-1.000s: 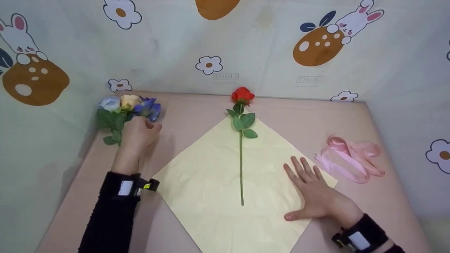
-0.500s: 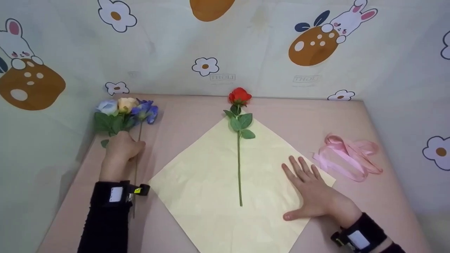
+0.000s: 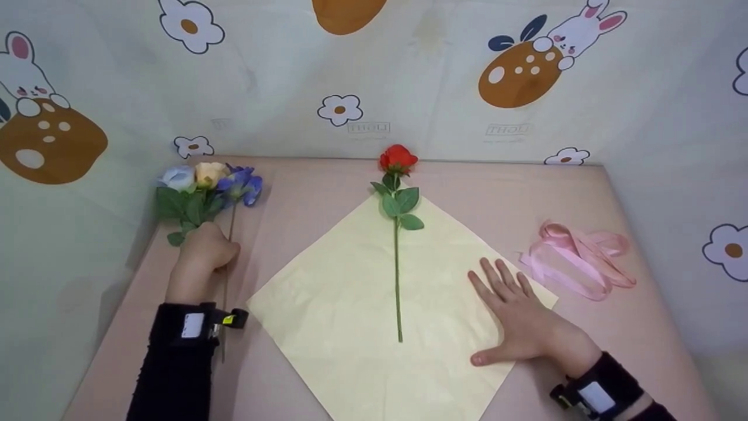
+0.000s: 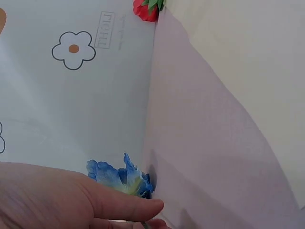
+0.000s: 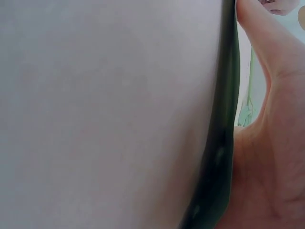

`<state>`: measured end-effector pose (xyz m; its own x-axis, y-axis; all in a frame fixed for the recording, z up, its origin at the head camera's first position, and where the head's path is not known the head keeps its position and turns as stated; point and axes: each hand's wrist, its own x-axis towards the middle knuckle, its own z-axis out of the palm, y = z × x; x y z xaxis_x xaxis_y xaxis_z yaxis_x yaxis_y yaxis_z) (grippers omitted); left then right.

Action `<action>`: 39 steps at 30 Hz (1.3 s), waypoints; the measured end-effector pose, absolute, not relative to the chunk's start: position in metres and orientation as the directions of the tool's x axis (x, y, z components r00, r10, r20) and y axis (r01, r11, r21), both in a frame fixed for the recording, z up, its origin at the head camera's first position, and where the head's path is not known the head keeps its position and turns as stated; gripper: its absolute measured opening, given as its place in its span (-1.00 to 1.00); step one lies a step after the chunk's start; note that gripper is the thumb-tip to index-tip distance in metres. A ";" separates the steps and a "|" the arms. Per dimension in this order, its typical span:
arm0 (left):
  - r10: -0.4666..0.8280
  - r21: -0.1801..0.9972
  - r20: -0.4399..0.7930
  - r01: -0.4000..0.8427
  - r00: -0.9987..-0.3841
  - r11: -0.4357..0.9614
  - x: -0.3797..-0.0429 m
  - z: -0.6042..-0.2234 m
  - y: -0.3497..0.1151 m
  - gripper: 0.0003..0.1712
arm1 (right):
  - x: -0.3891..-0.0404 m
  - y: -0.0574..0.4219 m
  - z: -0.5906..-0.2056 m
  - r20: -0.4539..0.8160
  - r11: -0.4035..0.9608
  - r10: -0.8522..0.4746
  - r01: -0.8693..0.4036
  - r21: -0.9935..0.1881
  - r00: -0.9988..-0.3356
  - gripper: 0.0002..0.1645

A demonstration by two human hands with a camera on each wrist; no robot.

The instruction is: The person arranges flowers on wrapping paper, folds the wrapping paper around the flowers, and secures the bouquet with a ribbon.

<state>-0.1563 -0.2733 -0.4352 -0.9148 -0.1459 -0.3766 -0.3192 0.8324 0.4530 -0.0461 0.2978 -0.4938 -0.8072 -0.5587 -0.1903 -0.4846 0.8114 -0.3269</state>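
In the head view my left hand (image 3: pixel 204 251) is at the left, below a cluster of flowers. Its thumb and fingertips pinch the thin stem of a blue flower (image 3: pixel 241 185), whose petals lie beyond the hand. Beside it are a pale blue flower (image 3: pixel 178 179) and a cream flower (image 3: pixel 210 174) with green leaves; their lower stems are hidden by the hand. My right hand (image 3: pixel 520 321) rests flat, fingers spread, on a pale yellow sheet of paper (image 3: pixel 333 292). A red rose (image 3: pixel 398 159) lies along the middle of the sheet, its bloom past the top corner.
A loose pink ribbon (image 3: pixel 575 260) lies right of the sheet on the pink-covered table (image 3: pixel 315 181). A patterned curtain (image 3: pixel 263 105) stands behind the table and along both sides.
My left hand has come down and left from beside the blue bloom to its stem, thumb and fingers closing there. My right hand has stayed in place on the sheet.
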 end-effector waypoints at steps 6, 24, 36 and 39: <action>-0.120 0.482 -0.334 -0.279 -0.935 0.830 -0.155 -0.431 -0.269 -0.51 | -0.045 0.298 -0.494 -0.186 0.812 -0.556 -0.483 -0.327 -0.810 0.76; -0.169 0.616 -0.182 -0.246 -0.969 0.748 -0.154 -0.417 -0.252 -0.62 | -0.046 0.298 -0.495 -0.182 0.811 -0.558 -0.487 -0.323 -0.810 0.76; -0.017 0.940 -0.113 -0.113 -0.993 0.322 -0.156 -0.405 -0.177 -0.72 | -0.046 0.297 -0.497 -0.188 0.814 -0.558 -0.488 -0.315 -0.808 0.77; 0.014 0.965 -0.149 -0.143 -0.989 0.220 -0.161 -0.413 -0.148 -0.74 | -0.046 0.298 -0.498 -0.187 0.815 -0.557 -0.489 -0.311 -0.810 0.78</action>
